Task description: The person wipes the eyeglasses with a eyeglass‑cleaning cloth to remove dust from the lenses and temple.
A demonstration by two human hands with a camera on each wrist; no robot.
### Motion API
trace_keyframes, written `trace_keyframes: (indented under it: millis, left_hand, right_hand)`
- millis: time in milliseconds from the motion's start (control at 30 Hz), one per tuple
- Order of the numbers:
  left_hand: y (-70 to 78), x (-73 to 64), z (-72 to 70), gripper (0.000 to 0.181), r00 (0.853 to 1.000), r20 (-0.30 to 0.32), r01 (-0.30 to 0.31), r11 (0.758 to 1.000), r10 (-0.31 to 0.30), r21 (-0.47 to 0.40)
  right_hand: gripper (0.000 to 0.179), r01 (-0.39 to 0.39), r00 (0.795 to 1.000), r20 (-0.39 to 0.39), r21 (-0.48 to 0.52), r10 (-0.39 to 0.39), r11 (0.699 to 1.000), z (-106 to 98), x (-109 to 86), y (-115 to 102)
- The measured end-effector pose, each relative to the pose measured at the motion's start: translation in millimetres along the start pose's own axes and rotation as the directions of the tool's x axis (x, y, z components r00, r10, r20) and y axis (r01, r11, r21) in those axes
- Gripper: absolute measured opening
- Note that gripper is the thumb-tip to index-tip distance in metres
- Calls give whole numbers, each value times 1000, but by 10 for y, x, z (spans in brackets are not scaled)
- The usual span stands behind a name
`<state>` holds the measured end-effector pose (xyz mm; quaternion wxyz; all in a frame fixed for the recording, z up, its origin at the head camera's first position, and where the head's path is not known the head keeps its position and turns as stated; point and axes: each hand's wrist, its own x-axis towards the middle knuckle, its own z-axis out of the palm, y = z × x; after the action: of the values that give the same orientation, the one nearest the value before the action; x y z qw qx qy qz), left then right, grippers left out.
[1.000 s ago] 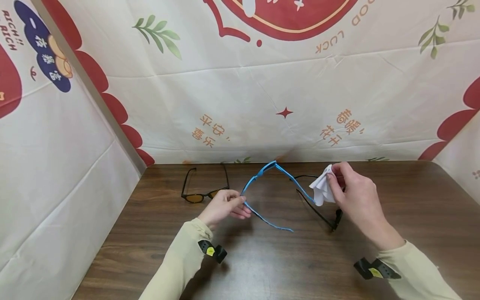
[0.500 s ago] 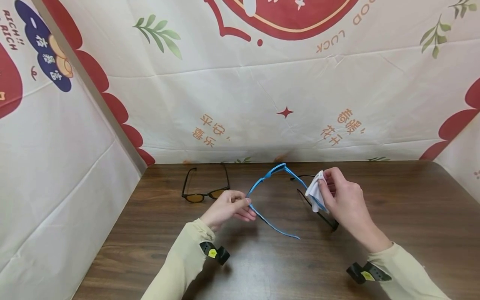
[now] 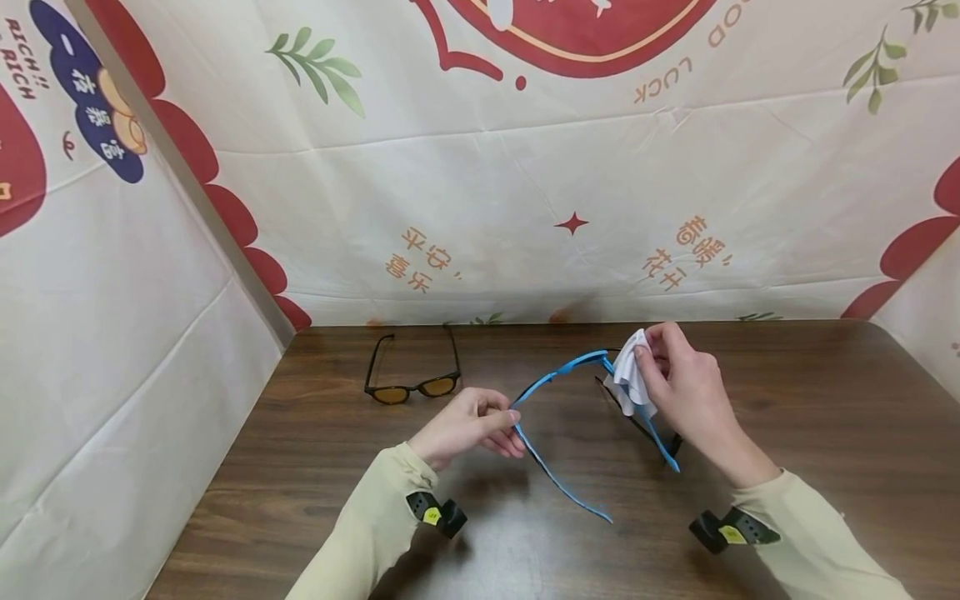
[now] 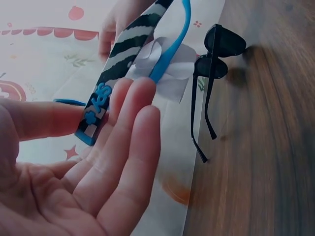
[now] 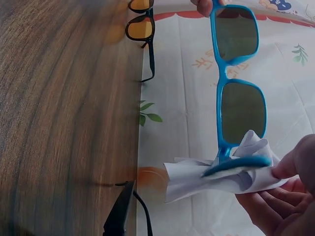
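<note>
In the head view my left hand [image 3: 472, 429] pinches a pair of blue sunglasses [image 3: 558, 372] between thumb and fingers at one front corner, holding them above the table with the temples unfolded. The left wrist view shows a black-and-white striped pattern on the near temple [image 4: 125, 54]. My right hand [image 3: 690, 392] pinches a white cloth [image 3: 632, 375], which lies against the other temple; that temple's blue tip sticks out below it. Seen from the right wrist, both dark lenses [image 5: 241, 113] face the camera, and the cloth [image 5: 192, 186] is folded about the temple near the hinge.
Black glasses with amber lenses [image 3: 392, 395] lie at the table's back left. Black sunglasses [image 4: 224, 43] lie behind the cloth, partly covered in the head view. A printed white cloth backdrop [image 3: 495, 192] rises behind the wooden table [image 3: 300, 500].
The blue sunglasses have moved right and turned, their temples swinging lower. My left hand has shifted right with them. The cloth now sits farther up the temple, away from its tip.
</note>
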<state>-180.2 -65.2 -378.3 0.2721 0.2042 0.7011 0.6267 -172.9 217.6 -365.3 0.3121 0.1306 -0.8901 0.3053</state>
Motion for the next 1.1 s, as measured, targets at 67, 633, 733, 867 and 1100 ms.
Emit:
trace_keyframes:
  millis: [67, 633, 733, 867, 1100]
  left_hand:
    - [7, -6, 18, 16, 1000, 22, 1, 1000, -1, 14]
    - [11, -27, -77, 18, 1000, -5, 1, 1000, -1, 11]
    - [23, -36, -125, 18, 1000, -25, 3, 1000, -2, 8]
    - [28, -36, -190, 17, 998, -56, 0, 1000, 0, 3]
    - [-5, -26, -280, 17, 993, -115, -4, 1000, 2, -18]
  right_hand:
    - [14, -2, 1000, 8, 11, 2, 1000, 3, 2, 2]
    - [17, -22, 995, 102, 87, 13, 996, 1, -125, 32]
    - [18, -4, 993, 116, 93, -7, 996, -10, -156, 46]
    - [18, 18, 989, 147, 116, -35, 993, -38, -188, 50]
    - [23, 30, 981, 188, 150, -58, 988, -101, -224, 51]
